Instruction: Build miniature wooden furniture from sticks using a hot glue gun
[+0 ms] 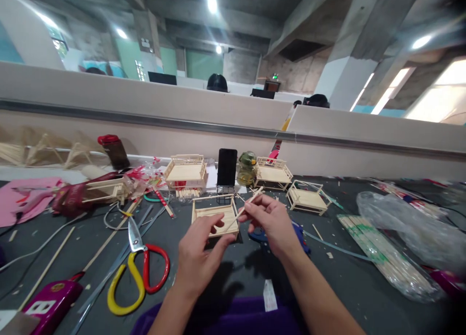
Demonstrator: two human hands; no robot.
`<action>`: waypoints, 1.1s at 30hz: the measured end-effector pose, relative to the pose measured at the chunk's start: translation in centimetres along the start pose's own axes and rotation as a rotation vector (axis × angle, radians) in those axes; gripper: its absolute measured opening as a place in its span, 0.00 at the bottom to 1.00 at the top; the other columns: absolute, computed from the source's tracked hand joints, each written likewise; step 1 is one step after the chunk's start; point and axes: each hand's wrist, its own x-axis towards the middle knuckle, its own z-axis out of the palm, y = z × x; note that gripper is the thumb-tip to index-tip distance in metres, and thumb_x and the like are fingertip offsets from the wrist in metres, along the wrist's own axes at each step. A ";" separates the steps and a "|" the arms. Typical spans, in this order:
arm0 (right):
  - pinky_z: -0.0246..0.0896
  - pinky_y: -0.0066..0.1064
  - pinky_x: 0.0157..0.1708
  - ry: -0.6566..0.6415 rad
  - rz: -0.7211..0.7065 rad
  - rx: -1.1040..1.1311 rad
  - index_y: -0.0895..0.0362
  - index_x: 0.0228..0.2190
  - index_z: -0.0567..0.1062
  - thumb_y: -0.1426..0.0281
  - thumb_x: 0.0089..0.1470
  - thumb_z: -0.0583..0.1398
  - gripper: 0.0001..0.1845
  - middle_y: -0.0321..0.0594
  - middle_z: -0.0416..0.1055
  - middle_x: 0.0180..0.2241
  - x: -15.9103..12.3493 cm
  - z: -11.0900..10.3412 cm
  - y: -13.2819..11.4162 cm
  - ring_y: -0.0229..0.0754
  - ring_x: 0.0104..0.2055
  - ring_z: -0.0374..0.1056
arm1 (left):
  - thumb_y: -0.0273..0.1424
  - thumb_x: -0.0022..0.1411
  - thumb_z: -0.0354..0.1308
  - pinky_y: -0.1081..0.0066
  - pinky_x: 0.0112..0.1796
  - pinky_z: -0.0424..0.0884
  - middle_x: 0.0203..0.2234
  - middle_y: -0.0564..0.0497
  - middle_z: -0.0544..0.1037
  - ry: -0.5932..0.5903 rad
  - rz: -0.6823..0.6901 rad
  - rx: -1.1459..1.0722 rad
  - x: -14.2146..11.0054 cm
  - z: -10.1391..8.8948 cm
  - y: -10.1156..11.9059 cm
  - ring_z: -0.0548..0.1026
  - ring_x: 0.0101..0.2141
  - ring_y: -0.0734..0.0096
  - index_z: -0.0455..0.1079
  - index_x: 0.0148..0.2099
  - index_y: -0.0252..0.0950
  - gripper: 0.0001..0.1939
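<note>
Tabletop (345, 281): dark, strewn with offcuts. My right hand (271, 221) is at the frame's right, thumb and fingers pinched on the stick. My left hand (202, 250) is at the frame's near-left side, thumb and forefinger spread; cannot tell whether it grips the frame. Frame (218, 210): straight ahead, between and slightly beyond my hands, long axis running left to right. Stick (235, 220): slants from far right to near left across the frame's right part, lower end pointing into the left hand's thumb-forefinger gap. The slant is the key relation, oblique to the frame's long axis; right hand nearer.
</note>
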 end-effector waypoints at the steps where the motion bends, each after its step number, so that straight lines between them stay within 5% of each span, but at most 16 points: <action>1: 0.64 0.23 0.18 0.016 0.014 0.040 0.58 0.27 0.71 0.61 0.47 0.66 0.14 0.39 0.75 0.25 -0.5 0.6 0.5 0.40 0.27 0.74 | 0.33 0.55 0.63 0.69 0.31 0.66 0.33 0.48 0.77 -0.055 0.022 0.022 0.0 0.2 -0.2 0.72 0.31 0.64 0.73 0.47 0.42 0.15; 4: 0.63 0.23 0.16 0.068 0.008 0.083 0.59 0.27 0.71 0.61 0.46 0.66 0.14 0.39 0.75 0.26 -1.0 1.3 1.5 0.40 0.26 0.73 | 0.32 0.61 0.57 0.69 0.34 0.66 0.30 0.49 0.77 -0.128 0.061 0.046 0.3 0.2 -1.2 0.72 0.31 0.67 0.74 0.39 0.40 0.06; 11: 0.63 0.20 0.17 0.309 -0.172 0.024 0.58 0.31 0.74 0.63 0.49 0.65 0.11 0.38 0.75 0.26 -0.9 -0.4 1.9 0.35 0.24 0.71 | 0.31 0.62 0.57 0.73 0.31 0.66 0.26 0.51 0.76 -0.129 0.039 0.035 0.7 -0.4 -1.9 0.72 0.28 0.71 0.74 0.33 0.36 0.07; 24: 0.61 0.20 0.15 0.349 -0.103 0.083 0.59 0.28 0.73 0.63 0.47 0.66 0.12 0.36 0.73 0.21 -1.4 -2.1 2.1 0.33 0.19 0.66 | 0.26 0.60 0.59 0.74 0.29 0.65 0.23 0.53 0.74 -0.214 0.217 0.054 0.8 0.2 -1.0 0.70 0.26 0.74 0.75 0.37 0.36 0.04; 33: 0.64 0.21 0.16 0.340 -0.198 0.049 0.59 0.31 0.75 0.62 0.51 0.64 0.11 0.38 0.74 0.25 -1.4 -2.1 2.1 0.34 0.22 0.69 | 0.24 0.59 0.60 0.73 0.30 0.66 0.25 0.52 0.76 -0.189 0.294 0.091 0.5 0.2 -1.6 0.72 0.27 0.73 0.75 0.40 0.37 0.07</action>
